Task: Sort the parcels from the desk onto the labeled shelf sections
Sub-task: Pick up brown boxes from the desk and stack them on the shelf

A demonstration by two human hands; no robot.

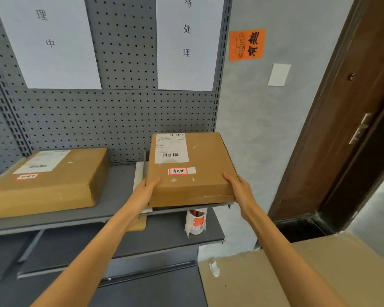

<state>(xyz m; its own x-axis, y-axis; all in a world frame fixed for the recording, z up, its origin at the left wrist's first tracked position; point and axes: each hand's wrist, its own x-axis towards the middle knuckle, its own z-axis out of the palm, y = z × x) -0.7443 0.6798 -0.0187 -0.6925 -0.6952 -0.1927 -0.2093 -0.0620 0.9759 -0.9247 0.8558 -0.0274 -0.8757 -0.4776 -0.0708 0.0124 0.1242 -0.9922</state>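
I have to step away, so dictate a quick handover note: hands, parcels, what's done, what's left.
Left hand and right hand: each has a grip on a near corner of the cardboard parcel tagged 待处理.
That parcel sits at the right end of the grey shelf, under the 待处理 sign, near edge overhanging.
A second cardboard parcel lies on the shelf's left part under the sign ending 理中.
Left: push the parcel fully in, let go, check the desk, out of view.

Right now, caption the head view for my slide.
Both hands, left and right, set a 待处理-labeled parcel on the shelf.
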